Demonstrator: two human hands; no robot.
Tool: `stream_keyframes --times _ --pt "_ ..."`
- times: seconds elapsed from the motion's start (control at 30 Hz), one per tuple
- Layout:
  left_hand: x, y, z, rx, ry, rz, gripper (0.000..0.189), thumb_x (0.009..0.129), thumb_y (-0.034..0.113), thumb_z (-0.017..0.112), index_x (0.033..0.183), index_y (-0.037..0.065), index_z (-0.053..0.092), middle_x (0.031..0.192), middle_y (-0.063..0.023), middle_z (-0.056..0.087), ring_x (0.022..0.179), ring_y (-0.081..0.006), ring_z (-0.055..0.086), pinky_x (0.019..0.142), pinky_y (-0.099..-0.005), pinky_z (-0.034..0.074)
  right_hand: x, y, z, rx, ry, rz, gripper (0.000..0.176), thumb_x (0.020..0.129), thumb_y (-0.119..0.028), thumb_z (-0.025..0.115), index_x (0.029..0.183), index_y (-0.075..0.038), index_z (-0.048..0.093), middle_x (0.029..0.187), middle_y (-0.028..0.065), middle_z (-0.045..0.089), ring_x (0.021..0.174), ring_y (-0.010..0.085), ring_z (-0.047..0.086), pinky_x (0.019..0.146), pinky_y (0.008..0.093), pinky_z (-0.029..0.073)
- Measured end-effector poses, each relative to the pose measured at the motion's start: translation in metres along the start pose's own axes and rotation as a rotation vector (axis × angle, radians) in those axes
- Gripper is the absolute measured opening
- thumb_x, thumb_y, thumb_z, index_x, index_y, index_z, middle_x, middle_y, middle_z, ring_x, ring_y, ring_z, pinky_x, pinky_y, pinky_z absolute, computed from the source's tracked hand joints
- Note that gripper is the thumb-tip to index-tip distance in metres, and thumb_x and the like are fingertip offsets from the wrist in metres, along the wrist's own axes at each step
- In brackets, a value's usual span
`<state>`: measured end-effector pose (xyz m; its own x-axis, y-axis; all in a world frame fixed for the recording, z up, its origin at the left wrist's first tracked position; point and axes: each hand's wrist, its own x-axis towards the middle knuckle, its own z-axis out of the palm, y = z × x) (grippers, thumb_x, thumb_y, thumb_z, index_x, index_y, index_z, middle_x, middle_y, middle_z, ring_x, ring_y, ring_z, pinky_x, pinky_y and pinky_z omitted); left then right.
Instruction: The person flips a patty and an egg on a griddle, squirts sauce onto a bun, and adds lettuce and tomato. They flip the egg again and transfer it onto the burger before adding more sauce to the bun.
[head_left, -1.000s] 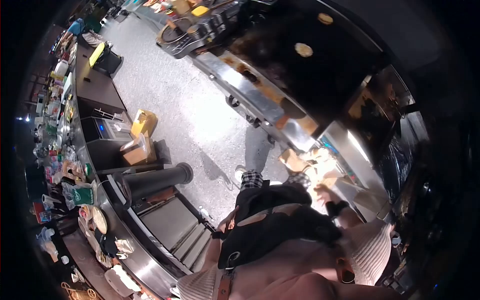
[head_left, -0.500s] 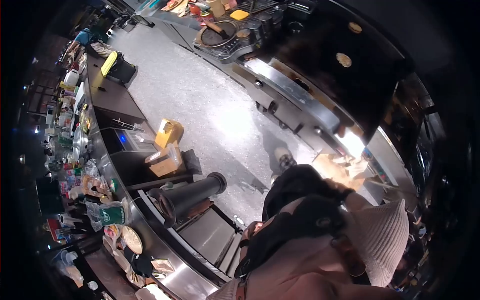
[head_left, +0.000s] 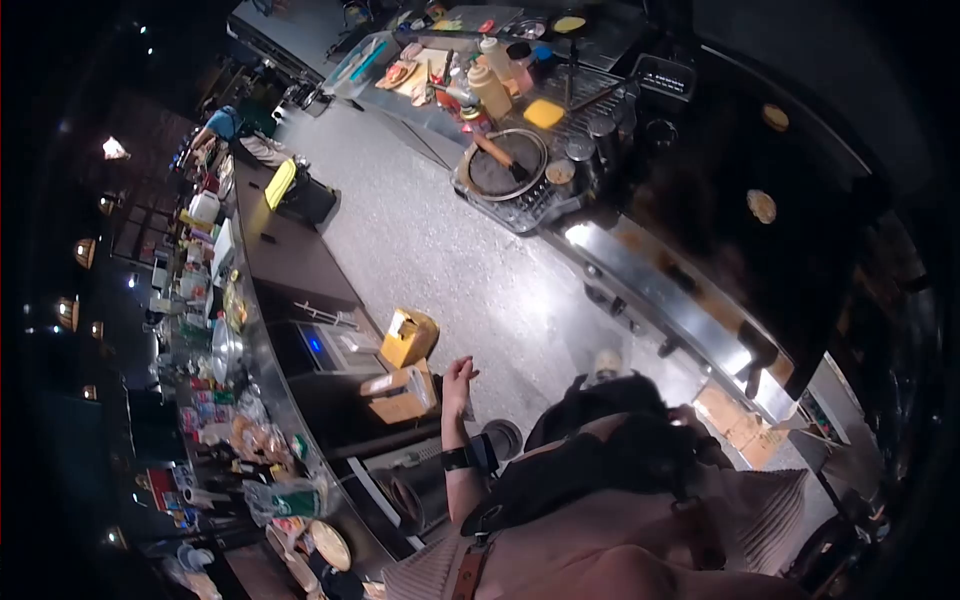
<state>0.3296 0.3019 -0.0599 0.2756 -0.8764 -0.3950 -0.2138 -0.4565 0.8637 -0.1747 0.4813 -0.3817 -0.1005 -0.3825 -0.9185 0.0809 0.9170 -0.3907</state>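
My left hand (head_left: 459, 384) is raised over the floor in front of me. Its fingers are loosely bent and hold nothing I can see. Nearest to it are a cardboard box (head_left: 402, 393) and a yellow box (head_left: 408, 337). Low at my right side, by the dark apron (head_left: 600, 440), is my right hand (head_left: 686, 415). Shadow hides its fingers. To the right lies a dark griddle (head_left: 690, 215) with two round, pale pieces of food (head_left: 761, 206) apart from each other.
A brush (head_left: 500, 157) lies across a round pan (head_left: 478, 180) beside squeeze bottles (head_left: 488, 92) on the right counter. The left counter (head_left: 262, 330) carries many packages and bowls. A person (head_left: 225, 125) leans over its far end. The speckled floor (head_left: 400, 200) runs between.
My left hand has risen from beside my body and reached forward. The view has shifted, so the counters and griddle appear further right. The food pieces remain on the griddle.
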Motion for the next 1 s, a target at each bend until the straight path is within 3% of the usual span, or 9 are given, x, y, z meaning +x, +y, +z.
stream_keyframes --times 0.03,0.17,0.37,0.43,0.63,0.77,0.9,0.97,1.0 --pt "0.017 0.018 0.001 0.036 -0.035 0.076 0.035 0.093 0.023 0.055 0.115 -0.004 0.057 0.105 -0.0116 0.061 0.094 -0.0167 0.059 0.084 -0.0304 0.050 0.012 0.001 0.008 0.134 0.067 0.153 0.023 0.072 -0.008 0.047 0.075 0.003 0.066 0.069 0.0147 0.062 0.058 0.0237 0.057 0.051 0.0358 0.046" --pt "0.056 0.110 0.025 0.046 -0.126 0.159 0.036 0.095 0.026 0.053 0.114 -0.003 0.057 0.107 -0.0129 0.062 0.096 -0.0179 0.059 0.085 -0.0306 0.049 -0.007 0.015 0.021 0.347 0.129 0.141 0.024 0.076 -0.014 0.050 0.085 0.002 0.066 0.076 0.0127 0.062 0.066 0.0231 0.058 0.058 0.0381 0.049" --pt "0.135 0.213 0.075 -0.099 -0.459 0.252 0.033 0.096 0.024 0.049 0.115 -0.002 0.056 0.106 -0.0119 0.062 0.095 -0.0180 0.061 0.084 -0.0287 0.049 -0.064 0.055 0.051 0.725 0.137 -0.251 0.030 0.084 -0.023 0.054 0.101 -0.001 0.066 0.088 0.0097 0.063 0.078 0.0220 0.059 0.069 0.0416 0.054" --pt "0.159 0.240 0.094 -0.120 -0.636 0.312 0.035 0.097 0.026 0.048 0.120 0.001 0.054 0.107 -0.0104 0.063 0.096 -0.0169 0.062 0.082 -0.0262 0.045 -0.024 0.068 0.069 0.779 0.310 0.077 0.034 0.083 -0.027 0.058 0.105 -0.002 0.065 0.093 0.0111 0.063 0.082 0.0243 0.059 0.071 0.0439 0.053" --pt "0.193 0.305 0.142 -0.193 -1.058 0.303 0.035 0.097 0.023 0.046 0.122 -0.002 0.052 0.100 -0.0103 0.063 0.088 -0.0153 0.060 0.080 -0.0278 0.048 -0.061 0.013 0.123 0.874 0.710 0.190 0.038 0.087 -0.031 0.052 0.108 0.000 0.061 0.094 0.0156 0.063 0.084 0.0285 0.061 0.073 0.0422 0.051" --pt "0.195 0.315 0.188 -0.008 -1.236 0.265 0.036 0.097 0.026 0.047 0.119 -0.002 0.055 0.094 -0.0093 0.064 0.082 -0.0147 0.061 0.076 -0.0275 0.049 -0.082 -0.015 0.113 0.849 1.220 0.312 0.040 0.089 -0.033 0.048 0.109 0.000 0.058 0.095 0.0187 0.063 0.085 0.0312 0.063 0.074 0.0411 0.050" --pt "0.176 0.311 0.229 0.179 -1.363 0.217 0.033 0.097 0.027 0.047 0.117 0.002 0.057 0.087 -0.0048 0.065 0.076 -0.0107 0.060 0.071 -0.0234 0.048 -0.179 -0.111 0.069 0.876 1.537 -0.047 0.042 0.093 -0.034 0.042 0.115 0.000 0.052 0.106 0.0237 0.060 0.094 0.0329 0.060 0.078 0.0410 0.047" --pt "0.166 0.312 0.244 0.266 -1.413 0.295 0.029 0.097 0.024 0.048 0.112 0.003 0.059 0.082 -0.0023 0.062 0.073 -0.0086 0.058 0.067 -0.0213 0.046 -0.231 -0.169 0.051 0.311 1.866 -0.182 0.046 0.093 -0.041 0.044 0.117 -0.002 0.052 0.106 0.0243 0.057 0.096 0.0337 0.058 0.078 0.0432 0.045" --pt "0.167 0.309 0.249 0.287 -1.439 0.341 0.028 0.097 0.023 0.048 0.111 0.002 0.060 0.081 -0.0020 0.062 0.073 -0.0084 0.057 0.066 -0.0211 0.046 -0.251 -0.190 0.042 0.155 1.850 -0.036 0.049 0.092 -0.045 0.045 0.118 -0.005 0.051 0.105 0.0234 0.057 0.095 0.0350 0.058 0.078 0.0445 0.045"
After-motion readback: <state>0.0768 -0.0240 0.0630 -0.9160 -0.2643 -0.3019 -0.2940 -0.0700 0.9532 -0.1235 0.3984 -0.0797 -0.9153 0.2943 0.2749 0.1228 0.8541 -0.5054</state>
